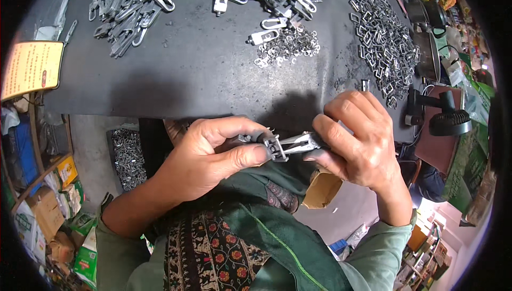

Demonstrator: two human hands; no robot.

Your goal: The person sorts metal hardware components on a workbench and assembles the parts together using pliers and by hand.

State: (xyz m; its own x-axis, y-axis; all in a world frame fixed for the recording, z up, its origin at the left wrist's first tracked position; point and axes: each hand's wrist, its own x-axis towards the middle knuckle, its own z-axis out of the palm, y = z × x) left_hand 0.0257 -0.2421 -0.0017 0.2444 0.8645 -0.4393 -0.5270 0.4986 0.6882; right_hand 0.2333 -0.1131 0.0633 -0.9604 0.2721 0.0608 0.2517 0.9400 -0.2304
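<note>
My left hand (pixel 226 147) and my right hand (pixel 360 136) meet over my lap, in front of the table's near edge. Between them is a grey metal part (pixel 296 142) with long slotted arms and a small squarish frame at its left end. Thumb and fingers of my left hand pinch the frame end; the right thumb and forefinger close on the other end. My fingers cover both ends, so its full shape is hidden. At the back of the table lie similar slotted metal pieces (pixel 221 0). Small C-shaped clips (pixel 290 43) are heaped nearer, with rectangular metal frames (pixel 385 45) to the right.
The dark table (pixel 208 72) spans the space ahead. A notebook-like yellow sheet (pixel 37 67) lies at its left edge, a small black fan (pixel 449 123) at the right. On the floor stand a tray of small metal parts (pixel 128 157) and an open cardboard box (pixel 322 189).
</note>
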